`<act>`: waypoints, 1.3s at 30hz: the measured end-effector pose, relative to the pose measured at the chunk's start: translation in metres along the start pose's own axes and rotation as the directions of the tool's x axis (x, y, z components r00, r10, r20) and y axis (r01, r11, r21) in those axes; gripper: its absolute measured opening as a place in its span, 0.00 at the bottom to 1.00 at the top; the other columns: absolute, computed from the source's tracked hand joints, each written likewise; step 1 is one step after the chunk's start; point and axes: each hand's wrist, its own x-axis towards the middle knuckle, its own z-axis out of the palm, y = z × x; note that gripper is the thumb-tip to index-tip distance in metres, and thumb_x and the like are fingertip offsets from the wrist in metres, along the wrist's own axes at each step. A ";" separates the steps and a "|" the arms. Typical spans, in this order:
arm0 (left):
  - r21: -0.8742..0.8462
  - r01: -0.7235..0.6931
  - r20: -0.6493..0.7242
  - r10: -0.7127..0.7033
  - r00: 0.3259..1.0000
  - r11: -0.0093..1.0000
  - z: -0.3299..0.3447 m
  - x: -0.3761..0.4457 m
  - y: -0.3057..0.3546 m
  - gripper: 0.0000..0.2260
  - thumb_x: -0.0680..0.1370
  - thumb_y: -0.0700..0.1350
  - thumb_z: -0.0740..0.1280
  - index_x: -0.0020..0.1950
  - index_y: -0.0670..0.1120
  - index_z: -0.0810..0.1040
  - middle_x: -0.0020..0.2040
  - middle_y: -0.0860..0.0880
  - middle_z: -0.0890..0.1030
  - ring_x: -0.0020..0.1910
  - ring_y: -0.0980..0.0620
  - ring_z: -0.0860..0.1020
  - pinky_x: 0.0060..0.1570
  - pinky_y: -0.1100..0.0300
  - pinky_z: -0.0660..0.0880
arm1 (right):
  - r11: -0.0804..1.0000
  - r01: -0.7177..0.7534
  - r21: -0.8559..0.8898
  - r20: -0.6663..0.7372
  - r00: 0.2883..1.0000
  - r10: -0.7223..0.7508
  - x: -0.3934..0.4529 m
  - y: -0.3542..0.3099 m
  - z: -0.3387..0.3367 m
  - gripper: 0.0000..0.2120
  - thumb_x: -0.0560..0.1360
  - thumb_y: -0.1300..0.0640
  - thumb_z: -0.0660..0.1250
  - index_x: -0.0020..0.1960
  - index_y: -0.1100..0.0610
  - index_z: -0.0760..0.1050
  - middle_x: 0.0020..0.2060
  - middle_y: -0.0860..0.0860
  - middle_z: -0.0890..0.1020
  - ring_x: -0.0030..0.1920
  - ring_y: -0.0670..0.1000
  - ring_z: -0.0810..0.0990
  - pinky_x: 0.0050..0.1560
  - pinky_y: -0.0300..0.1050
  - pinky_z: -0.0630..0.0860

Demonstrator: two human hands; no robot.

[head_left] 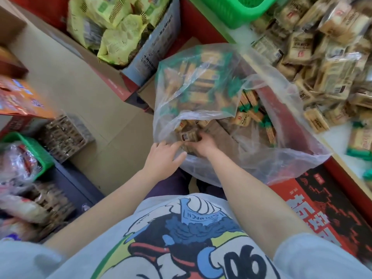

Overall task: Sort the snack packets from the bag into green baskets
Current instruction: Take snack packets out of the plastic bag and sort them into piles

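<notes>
**Both hands at the mouth of a snack bag**

A clear plastic bag (201, 81) full of snack packets (244, 117) sits before the person. The right hand (203, 144) reaches inside, fingers curled around a packet (187, 136). The left hand (164, 156) presses the bag's edge, fingers straight. A green basket (241, 11) stands beyond

Clear bag (211, 81) of tan-and-green packets (244, 117), green basket (239, 11), red-and-black box (330, 208).
</notes>
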 end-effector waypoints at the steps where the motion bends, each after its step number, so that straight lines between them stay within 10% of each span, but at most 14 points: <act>1: -0.010 0.005 0.005 -0.005 1.000 1.000 -0.001 -0.001 0.000 0.21 0.84 0.57 0.54 0.76 0.53 0.67 0.60 0.47 0.80 0.64 0.45 0.70 0.61 0.52 0.62 | 1.000 0.004 0.007 0.007 1.000 -0.004 -0.002 0.000 -0.001 0.29 0.73 0.49 0.76 0.71 0.56 0.73 0.64 0.52 0.79 0.63 0.55 0.78 0.58 0.45 0.73; 11: -0.249 0.027 -0.028 -0.035 0.999 0.968 -0.053 0.016 0.079 0.16 0.83 0.57 0.55 0.50 0.48 0.77 0.47 0.51 0.79 0.49 0.48 0.77 0.45 0.52 0.72 | 0.922 0.183 0.341 -0.114 0.982 -0.152 -0.091 0.014 -0.106 0.16 0.75 0.44 0.73 0.59 0.46 0.73 0.53 0.37 0.80 0.50 0.39 0.77 0.53 0.40 0.74; 14: -0.429 0.001 0.058 0.026 0.998 0.903 -0.076 0.029 0.140 0.15 0.81 0.63 0.59 0.58 0.53 0.73 0.52 0.56 0.77 0.52 0.54 0.76 0.49 0.55 0.74 | 0.871 0.286 0.399 -0.224 0.952 -0.209 -0.124 0.023 -0.145 0.19 0.77 0.42 0.70 0.64 0.48 0.77 0.57 0.41 0.82 0.56 0.43 0.80 0.50 0.34 0.76; 19: -0.762 0.117 0.216 0.080 0.973 0.637 -0.083 0.055 0.230 0.40 0.58 0.81 0.66 0.60 0.57 0.74 0.59 0.52 0.80 0.58 0.49 0.80 0.55 0.43 0.80 | 0.701 0.353 0.620 -0.368 0.920 -0.137 -0.170 0.046 -0.194 0.09 0.84 0.47 0.59 0.54 0.45 0.79 0.45 0.36 0.83 0.46 0.32 0.80 0.43 0.24 0.73; 24: -0.811 0.099 0.254 0.194 0.948 0.577 -0.078 0.057 0.298 0.36 0.67 0.70 0.73 0.67 0.50 0.72 0.57 0.48 0.82 0.51 0.51 0.85 0.47 0.49 0.83 | 0.628 0.460 0.628 -0.517 0.850 -0.106 -0.189 0.086 -0.221 0.09 0.82 0.58 0.65 0.53 0.48 0.83 0.47 0.43 0.87 0.51 0.41 0.83 0.53 0.36 0.78; 28: -0.742 -0.008 0.223 0.257 0.940 0.670 -0.070 0.064 0.330 0.17 0.80 0.59 0.66 0.58 0.48 0.81 0.47 0.43 0.85 0.44 0.46 0.85 0.42 0.48 0.83 | 0.609 0.504 0.613 -0.531 0.833 -0.155 -0.191 0.108 -0.237 0.08 0.79 0.60 0.69 0.57 0.54 0.81 0.45 0.46 0.83 0.43 0.38 0.81 0.41 0.33 0.76; 32: -0.717 0.049 0.296 0.240 0.925 0.696 -0.069 0.078 0.345 0.21 0.75 0.66 0.65 0.48 0.49 0.82 0.46 0.42 0.86 0.46 0.41 0.85 0.54 0.39 0.80 | 0.670 0.426 0.608 -0.438 0.884 -0.166 -0.180 0.121 -0.252 0.15 0.75 0.53 0.75 0.60 0.45 0.78 0.54 0.53 0.81 0.48 0.48 0.81 0.41 0.43 0.78; 35: -0.704 0.055 0.269 0.193 0.944 0.709 -0.063 0.092 0.351 0.21 0.81 0.63 0.61 0.62 0.49 0.79 0.60 0.44 0.82 0.58 0.45 0.82 0.61 0.46 0.78 | 0.707 0.408 0.577 -0.535 0.843 -0.049 -0.165 0.118 -0.267 0.14 0.75 0.50 0.74 0.58 0.47 0.76 0.53 0.51 0.82 0.50 0.52 0.82 0.39 0.42 0.77; 39: -0.235 -0.145 0.058 0.163 0.985 0.961 -0.053 0.107 0.324 0.28 0.83 0.56 0.60 0.79 0.46 0.62 0.78 0.44 0.61 0.77 0.46 0.61 0.73 0.51 0.62 | 0.680 0.385 0.624 -0.658 0.729 0.191 -0.137 0.105 -0.285 0.15 0.77 0.46 0.70 0.60 0.49 0.71 0.53 0.46 0.79 0.53 0.51 0.81 0.53 0.50 0.82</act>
